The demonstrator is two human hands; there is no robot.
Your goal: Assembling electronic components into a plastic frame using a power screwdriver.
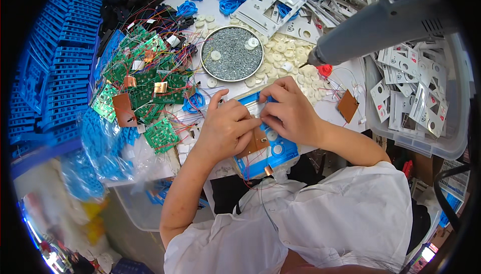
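At the table edge nearest me lies a blue plastic housing (289, 150) with a brown circuit board (256, 145) set into it. A white disc (272, 135) sits in the housing beside the board. Thin wires and a small copper-coloured tab (269, 171) hang at its near edge. My left hand (228, 129) is over the housing's left side, fingers closed in a pinch. My right hand (294, 116) bends over its far right part, thumb and fingertips also pinched. Both sets of fingertips nearly meet above the board; whatever they pinch is hidden or too small to name.
Beyond the housing stands a round dish of screws (231, 56) among many cream discs (288, 51). Green circuit boards (150, 81) with tangled wires lie left. A grey power screwdriver (361, 28) reaches in from upper right, above a clear bin (373, 118) of white panels. Blue parts (75, 38) are stacked far left.
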